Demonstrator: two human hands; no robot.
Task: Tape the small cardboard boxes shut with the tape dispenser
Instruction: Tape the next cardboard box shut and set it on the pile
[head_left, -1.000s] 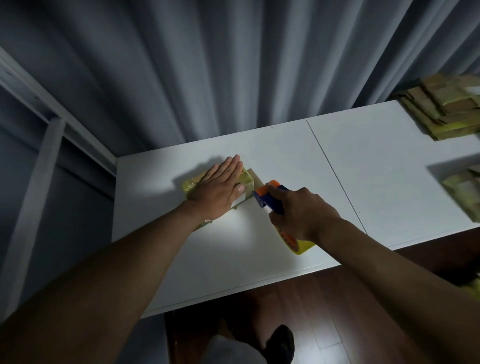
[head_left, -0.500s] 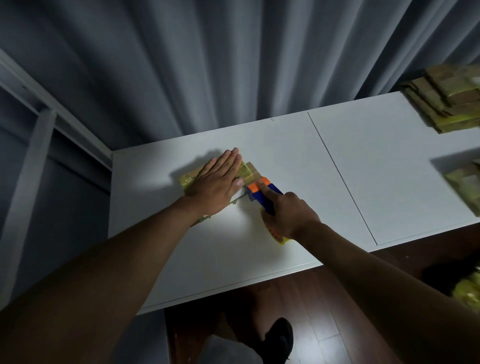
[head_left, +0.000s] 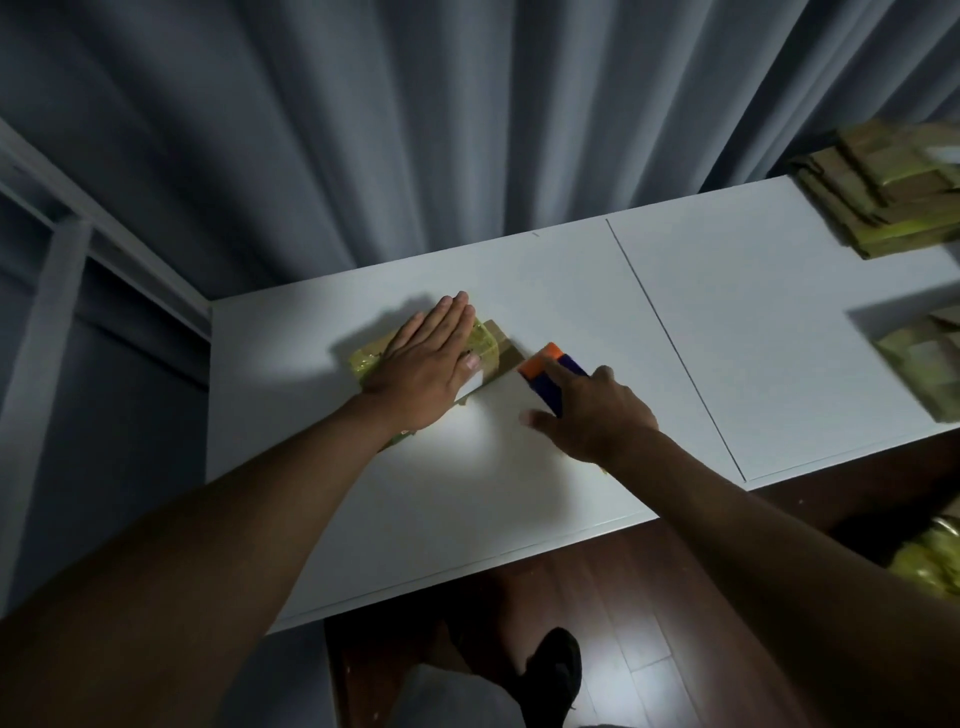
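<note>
Box pinned, tape dispenser lined up

The box (head_left: 483, 345) near the table's (head_left: 779, 332) far-left corner is pressed by the flat, open left hand (head_left: 423, 366); the tape dispenser (head_left: 553, 376), gripped in the curled right hand (head_left: 592, 415), is best dragged straight and low.

We find an improvised packing station in what appears to be a domestic room, though dim light limits certainty. Evidence: a plain white laminate table (head_left: 519, 493), floor-length grey pleated curtains (head_left: 415, 130), dark wooden plank flooring (head_left: 649, 623), and stacks of taped flat cardboard boxes (head_left: 883, 208) at the table's far right.

Head view, downward over table (head_left: 519, 291)
</note>
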